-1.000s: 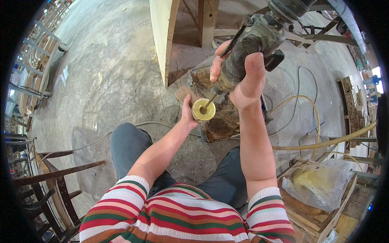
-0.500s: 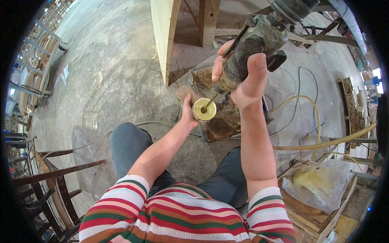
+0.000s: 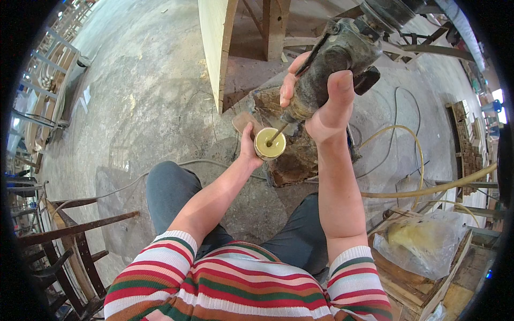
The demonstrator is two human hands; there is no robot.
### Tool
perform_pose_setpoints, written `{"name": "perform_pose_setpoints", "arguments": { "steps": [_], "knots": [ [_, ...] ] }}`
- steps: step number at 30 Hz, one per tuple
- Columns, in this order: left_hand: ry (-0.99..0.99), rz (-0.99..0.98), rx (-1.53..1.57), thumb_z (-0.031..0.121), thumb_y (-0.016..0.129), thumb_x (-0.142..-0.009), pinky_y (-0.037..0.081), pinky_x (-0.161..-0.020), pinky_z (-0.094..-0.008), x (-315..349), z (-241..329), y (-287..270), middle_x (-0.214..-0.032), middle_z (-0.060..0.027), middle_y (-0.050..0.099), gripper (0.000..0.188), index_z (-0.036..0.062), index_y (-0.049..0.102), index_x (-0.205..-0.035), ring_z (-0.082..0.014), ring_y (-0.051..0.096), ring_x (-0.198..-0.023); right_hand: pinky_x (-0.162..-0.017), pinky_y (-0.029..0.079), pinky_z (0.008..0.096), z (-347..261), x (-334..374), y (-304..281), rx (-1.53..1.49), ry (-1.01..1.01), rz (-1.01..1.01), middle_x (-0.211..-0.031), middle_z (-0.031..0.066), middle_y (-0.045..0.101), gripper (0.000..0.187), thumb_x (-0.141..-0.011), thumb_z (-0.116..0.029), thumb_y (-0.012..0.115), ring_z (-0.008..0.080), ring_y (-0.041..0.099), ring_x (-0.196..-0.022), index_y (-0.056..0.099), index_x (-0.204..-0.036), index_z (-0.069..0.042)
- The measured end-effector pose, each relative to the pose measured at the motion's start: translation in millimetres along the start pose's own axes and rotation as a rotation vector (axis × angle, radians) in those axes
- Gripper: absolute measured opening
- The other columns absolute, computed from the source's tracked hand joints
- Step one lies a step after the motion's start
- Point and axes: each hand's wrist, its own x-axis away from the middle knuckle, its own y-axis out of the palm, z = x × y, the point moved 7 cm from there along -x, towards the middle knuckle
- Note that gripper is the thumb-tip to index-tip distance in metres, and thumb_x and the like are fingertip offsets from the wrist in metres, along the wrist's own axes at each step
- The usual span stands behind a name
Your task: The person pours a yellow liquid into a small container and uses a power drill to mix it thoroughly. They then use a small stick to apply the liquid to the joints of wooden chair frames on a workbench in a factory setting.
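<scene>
My left hand (image 3: 250, 148) is closed round the side of a small round tub (image 3: 270, 152) of yellowish liquid. My right hand (image 3: 331, 104) grips a grimy dark power tool (image 3: 333, 67) that looks like a drill, its thumb along the near side and fingertips showing at the far side. A thin metal rod (image 3: 279, 131) slants down from the tool into the liquid, where its end is hidden. Beyond my left fingers a flat brown piece (image 3: 246, 123) shows. Below the tool lies a worn, crusted brown block or box (image 3: 294, 166) on the floor.
A pale board (image 3: 217, 48) stands upright ahead. Yellow hose (image 3: 450, 184) and grey cable (image 3: 396, 109) cross the floor at the right. A clear plastic bag (image 3: 423, 243) rests on a wooden crate (image 3: 447, 283) at lower right. Wooden frames (image 3: 80, 230) stand at left.
The liquid's surface looks different: the dark hollow around the rod is smaller and more of the tub's pale inner rim shows. Both hands have stayed nearly still.
</scene>
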Motion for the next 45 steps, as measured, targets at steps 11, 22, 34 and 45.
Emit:
{"name": "perform_pose_setpoints", "arguments": {
  "steps": [11,22,34,45],
  "knots": [
    [0.007,-0.008,-0.009,0.055,0.04,-0.083,0.041,-0.09,-0.0451,4.1,0.9,6.9,-0.111,-0.0136,0.055,0.058,0.0048,0.05,-0.111,-0.0293,0.053,-0.102,-0.052,0.043,0.0282,-0.9,2.3,-0.1,0.012,0.007,0.0,-0.06,0.0112,0.053,0.076,-0.072,-0.07,0.05,0.0187,0.052,-0.053,0.052,-0.091,0.004],
    [-0.04,-0.112,-0.084,0.036,0.042,-0.091,0.045,-0.085,-0.0532,14.0,-1.3,24.6,-0.109,-0.0073,0.056,0.028,0.016,0.051,-0.11,-0.0277,0.055,-0.101,-0.055,0.042,0.0264,-18.5,3.4,6.0,0.149,-0.069,-0.004,-0.065,0.0095,0.056,0.077,-0.077,-0.068,0.044,0.0163,0.052,-0.056,0.05,-0.101,0.006],
    [0.14,0.0,-0.042,0.027,0.045,-0.092,0.049,-0.083,-0.0384,5.5,13.5,2.1,-0.103,-0.0047,0.059,0.025,0.0085,0.053,-0.106,-0.0213,0.058,-0.095,-0.05,0.042,0.0282,-22.7,4.2,2.0,0.094,-0.109,0.058,-0.056,0.011,0.053,0.081,-0.071,-0.077,0.039,0.0191,0.052,-0.05,0.055,-0.085,0.002],
    [0.11,0.013,0.003,0.032,0.043,-0.09,0.045,-0.086,-0.041,8.0,13.0,2.6,-0.1,-0.0065,0.059,0.03,0.0078,0.053,-0.103,-0.0244,0.056,-0.095,-0.05,0.043,0.0291,-19.5,9.5,11.2,0.073,-0.062,0.063,-0.057,0.0105,0.053,0.083,-0.069,-0.077,0.043,0.0195,0.053,-0.051,0.054,-0.086,0.004]
  ]
}}
